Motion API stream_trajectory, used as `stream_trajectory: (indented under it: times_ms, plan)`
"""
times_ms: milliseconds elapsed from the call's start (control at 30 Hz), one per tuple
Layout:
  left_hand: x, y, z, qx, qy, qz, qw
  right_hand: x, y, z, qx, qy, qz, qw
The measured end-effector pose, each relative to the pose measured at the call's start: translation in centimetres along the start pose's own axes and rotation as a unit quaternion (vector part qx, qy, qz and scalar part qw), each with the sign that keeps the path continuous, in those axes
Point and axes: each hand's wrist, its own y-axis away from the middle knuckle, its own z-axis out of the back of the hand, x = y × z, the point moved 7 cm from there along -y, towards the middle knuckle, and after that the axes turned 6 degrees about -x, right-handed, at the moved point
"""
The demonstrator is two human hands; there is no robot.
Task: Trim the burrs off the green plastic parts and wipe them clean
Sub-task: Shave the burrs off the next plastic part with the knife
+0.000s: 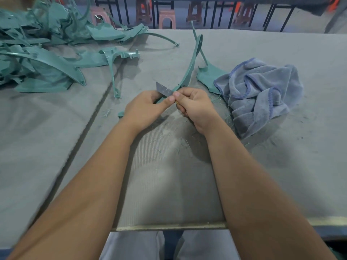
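Note:
A long curved green plastic part [190,68] rises from between my hands toward the back of the table. My left hand [144,109] grips its near end, fingers curled round it. My right hand [195,107] pinches a grey knife blade [163,89], whose tip points left and lies against the part's edge just above my left thumb. A crumpled blue-grey cloth [261,92] lies to the right of my right hand. Thin green shavings [180,145] are scattered on the mat below my hands.
A big heap of green plastic parts [41,45] fills the back left. One forked green part [114,72] lies alone left of centre, and a flat green piece [208,76] sits partly under the cloth. The grey felt table [56,147] has a seam running diagonally. Stools stand beyond the far edge.

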Motion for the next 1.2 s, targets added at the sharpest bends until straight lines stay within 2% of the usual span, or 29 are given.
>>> stream_trajectory:
  times_ms: [500,800,967,1200]
  plan:
    - [0.0,-0.3,0.1,-0.04,0.017,-0.012,0.999,0.5,0.2,0.2,-0.021,-0.024,0.035,0.999]
    - [0.0,-0.4,0.7,-0.111,-0.104,0.029,0.988,0.5,0.2,0.6,-0.029,-0.071,0.035,0.996]
    - [-0.7,-0.4,0.8,-0.13,-0.167,0.016,0.977,0.5,0.2,0.8,-0.029,-0.105,0.016,0.994]
    - [-1.0,-0.1,0.9,-0.132,-0.192,-0.003,0.972,0.2,0.1,1.0,-0.031,-0.138,-0.005,0.99]
